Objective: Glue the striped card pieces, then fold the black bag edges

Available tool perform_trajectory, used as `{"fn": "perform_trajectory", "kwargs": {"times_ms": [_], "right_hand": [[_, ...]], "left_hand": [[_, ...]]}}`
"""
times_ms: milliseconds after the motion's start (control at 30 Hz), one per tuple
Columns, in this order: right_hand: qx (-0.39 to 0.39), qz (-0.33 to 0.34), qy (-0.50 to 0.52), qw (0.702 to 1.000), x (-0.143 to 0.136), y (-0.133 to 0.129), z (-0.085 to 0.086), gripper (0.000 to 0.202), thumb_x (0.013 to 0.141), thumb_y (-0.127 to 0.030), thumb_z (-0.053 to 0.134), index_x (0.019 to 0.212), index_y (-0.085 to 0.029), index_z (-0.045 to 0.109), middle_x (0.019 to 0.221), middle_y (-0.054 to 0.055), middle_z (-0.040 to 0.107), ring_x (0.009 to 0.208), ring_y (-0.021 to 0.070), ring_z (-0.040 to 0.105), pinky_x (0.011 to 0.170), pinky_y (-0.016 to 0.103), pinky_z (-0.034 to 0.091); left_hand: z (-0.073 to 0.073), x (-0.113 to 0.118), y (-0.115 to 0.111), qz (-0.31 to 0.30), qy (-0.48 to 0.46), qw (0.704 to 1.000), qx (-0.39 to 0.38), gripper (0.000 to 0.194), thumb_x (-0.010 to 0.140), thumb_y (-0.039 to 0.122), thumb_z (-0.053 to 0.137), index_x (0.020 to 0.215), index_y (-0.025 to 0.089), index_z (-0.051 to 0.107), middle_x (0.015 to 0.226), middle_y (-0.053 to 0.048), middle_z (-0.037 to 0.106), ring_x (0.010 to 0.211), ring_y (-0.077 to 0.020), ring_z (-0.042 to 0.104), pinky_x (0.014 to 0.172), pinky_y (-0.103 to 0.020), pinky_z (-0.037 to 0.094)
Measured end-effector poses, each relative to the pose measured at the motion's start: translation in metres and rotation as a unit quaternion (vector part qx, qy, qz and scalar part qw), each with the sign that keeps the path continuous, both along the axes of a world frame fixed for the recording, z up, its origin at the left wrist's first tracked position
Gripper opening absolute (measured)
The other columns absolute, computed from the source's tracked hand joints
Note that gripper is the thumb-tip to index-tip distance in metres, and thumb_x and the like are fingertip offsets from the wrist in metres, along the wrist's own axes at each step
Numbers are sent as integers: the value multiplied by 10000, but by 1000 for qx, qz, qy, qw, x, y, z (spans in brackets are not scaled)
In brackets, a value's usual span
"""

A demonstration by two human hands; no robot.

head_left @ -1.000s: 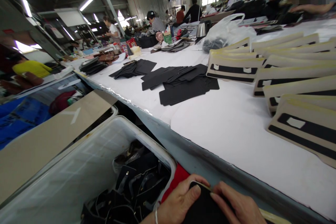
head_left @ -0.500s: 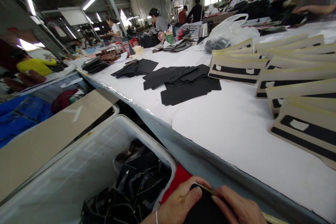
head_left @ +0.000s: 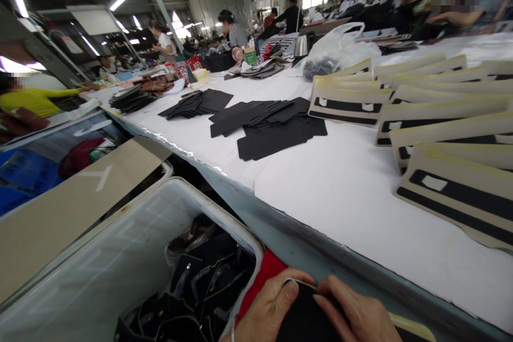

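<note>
At the bottom of the head view, my left hand (head_left: 274,299) grips a black flat panel (head_left: 306,315) with a pale edge, its thumb lying on top near the corner. My right hand (head_left: 355,310) pinches the same panel along its upper edge, fingers bent and close to the left hand. The panel's lower part runs out of the picture. A yellowish strip (head_left: 412,326) shows just right of my right hand; whether it belongs to the panel I cannot tell. Red cloth (head_left: 264,272) lies behind my left hand.
A white bin (head_left: 168,197) with dark strapped pieces stands left of my hands. Beyond the table edge (head_left: 296,230) lie black panels (head_left: 276,144) in loose piles. Beige pieces with black strips (head_left: 449,197) stand in rows at right. People work farther back.
The view has swung slightly to the right, so the surroundings sit further left. Both hands keep hold of the panel, with the right fingers shifted slightly along its edge.
</note>
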State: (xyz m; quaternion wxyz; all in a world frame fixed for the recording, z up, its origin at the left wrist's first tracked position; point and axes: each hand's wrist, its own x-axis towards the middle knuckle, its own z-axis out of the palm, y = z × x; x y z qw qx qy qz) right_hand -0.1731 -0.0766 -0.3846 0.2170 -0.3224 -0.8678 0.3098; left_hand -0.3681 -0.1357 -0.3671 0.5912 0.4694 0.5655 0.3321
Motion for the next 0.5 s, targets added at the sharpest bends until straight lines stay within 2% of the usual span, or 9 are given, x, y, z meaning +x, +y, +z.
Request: {"fn": "perform_trajectory", "kwargs": {"times_ms": [100, 333, 500], "right_hand": [[14, -12, -36, 999, 4, -4, 5, 65, 978, -231, 423, 926, -269, 432, 726, -58, 667, 590, 137, 680, 499, 219, 447], [66, -28, -90, 993, 12, -9, 13, 192, 963, -165, 407, 794, -255, 409, 648, -41, 615, 513, 145, 629, 454, 237, 378], [37, -26, -101, 994, 14, -6, 17, 167, 932, -134, 455, 808, -245, 443, 663, -37, 633, 528, 148, 637, 461, 232, 394]], "left_hand": [[-2, -1, -4, 15, 21, 999, -44, 552, 924, 606, 371, 1253, 231, 606, 1281, -74, 617, 1191, -251, 521, 1046, -350, 376], [2, 5, -2, 31, 19, 998, -48, 617, 860, 698, 401, 1099, 212, 697, 1055, -66, 716, 1006, -249, 601, 887, -311, 460], [3, 7, 0, 27, 4, 999, -44, 610, 868, 688, 401, 1084, 203, 702, 941, -56, 723, 866, -219, 611, 764, -285, 460]]}}
